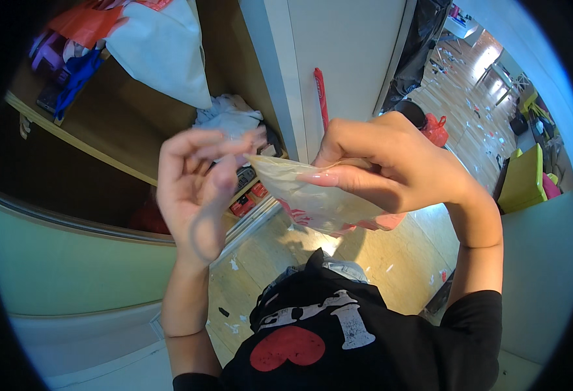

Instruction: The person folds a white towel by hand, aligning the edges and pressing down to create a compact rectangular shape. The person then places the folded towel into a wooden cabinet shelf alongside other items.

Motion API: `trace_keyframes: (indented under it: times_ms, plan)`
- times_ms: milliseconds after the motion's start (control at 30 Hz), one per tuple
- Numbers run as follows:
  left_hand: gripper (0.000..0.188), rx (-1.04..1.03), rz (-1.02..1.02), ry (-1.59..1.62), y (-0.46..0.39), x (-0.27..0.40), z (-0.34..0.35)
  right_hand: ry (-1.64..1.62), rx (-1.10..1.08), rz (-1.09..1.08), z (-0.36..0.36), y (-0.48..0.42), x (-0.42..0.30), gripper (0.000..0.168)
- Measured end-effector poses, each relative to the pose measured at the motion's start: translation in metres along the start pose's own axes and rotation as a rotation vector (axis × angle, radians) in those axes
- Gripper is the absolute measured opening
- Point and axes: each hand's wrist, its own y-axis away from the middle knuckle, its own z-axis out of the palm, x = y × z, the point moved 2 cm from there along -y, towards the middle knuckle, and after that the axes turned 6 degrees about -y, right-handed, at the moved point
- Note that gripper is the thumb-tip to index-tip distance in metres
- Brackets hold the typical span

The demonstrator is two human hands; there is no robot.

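Observation:
My right hand [394, 166] pinches the upper edge of a thin translucent plastic bag [333, 205] between thumb and fingers. The bag has red print low on its side and narrows to a pointed corner at the left. Close to that corner is my left hand [191, 190], blurred, its thumb and fingers apart with the palm partly turned up. Across its palm and wrist runs a faint grey loop [193, 234], too blurred to identify. Bag and hands are in front of my black T-shirt [394, 337], above the floor.
An open wooden cabinet [135, 93] at the left holds white cloth [159, 49], a blue strap [76, 73] and small red boxes [247, 200]. A red stick-like item [321, 97] is against the white panel [345, 44]. Scraps litter the floor [233, 288]. A yellow-green chair [523, 176] stands right.

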Motion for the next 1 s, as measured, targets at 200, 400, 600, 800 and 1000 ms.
trace_keyframes:
  times_ms: [200, 400, 600, 800, 1000]
  plan:
    - [0.046, -0.337, -0.165, -0.027, -0.002, -0.003, 0.003, -0.020, 0.021, -0.080, 0.002, 0.001, 0.004, 0.019]
    - [0.010, -0.170, -0.140, -0.087, 0.004, -0.001, 0.003, -0.062, 0.035, -0.018, 0.002, 0.004, 0.002, 0.022]
    - [0.010, -0.052, 0.101, -0.153, 0.009, 0.003, -0.014, 0.038, 0.123, 0.034, -0.005, 0.018, -0.001, 0.026]
    - [0.024, -0.108, 0.271, -0.271, 0.013, 0.005, -0.018, 0.090, 0.176, -0.183, -0.003, 0.020, 0.002, 0.026]
    - [0.006, -0.099, 0.273, -0.307, 0.015, 0.010, -0.017, 0.009, 0.205, -0.021, -0.002, 0.019, -0.007, 0.025]
